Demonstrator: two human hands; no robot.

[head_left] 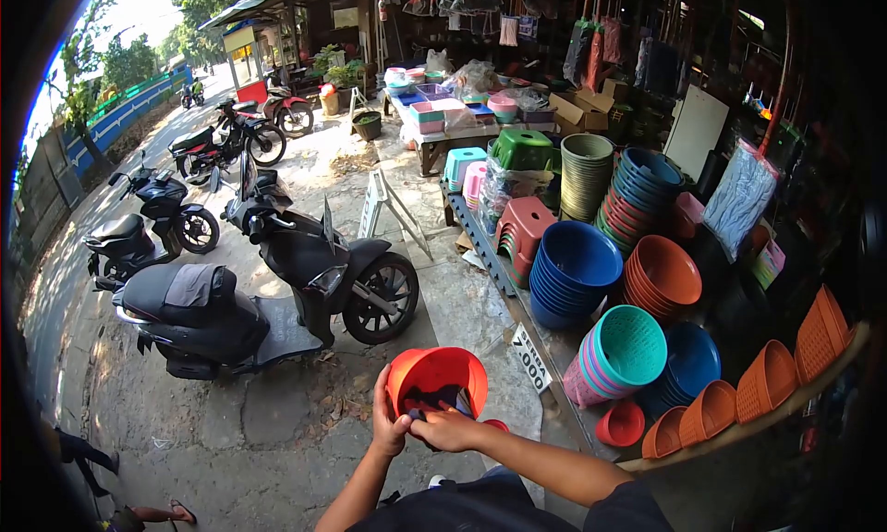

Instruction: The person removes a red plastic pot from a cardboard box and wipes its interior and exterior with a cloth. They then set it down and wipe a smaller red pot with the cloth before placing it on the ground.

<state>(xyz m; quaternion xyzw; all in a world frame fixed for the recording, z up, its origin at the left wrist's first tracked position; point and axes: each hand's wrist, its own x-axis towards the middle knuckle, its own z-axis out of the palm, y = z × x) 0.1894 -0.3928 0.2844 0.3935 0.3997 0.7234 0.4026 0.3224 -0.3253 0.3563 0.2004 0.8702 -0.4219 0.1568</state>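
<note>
I hold an orange-red plastic pot point(467, 373) in front of my body, its mouth tilted up toward me. My left hand point(388, 423) grips its left side, fingers around the outside and thumb near the rim. My right hand point(445, 428) reaches in over the near rim, its fingers closed on a dark cloth point(427, 398) that lies inside the pot. The pot's wall and the cloth hide part of the right fingers. Just below the right forearm, a bit of another red rim point(497, 425) shows.
Right of me stand stacks of blue buckets point(575, 255), turquoise baskets point(631, 342) and orange pots point(663, 269), with a price sign point(531, 358) at the display edge. A parked black scooter point(277, 301) is to the left. Another person's legs point(83, 453) show at lower left.
</note>
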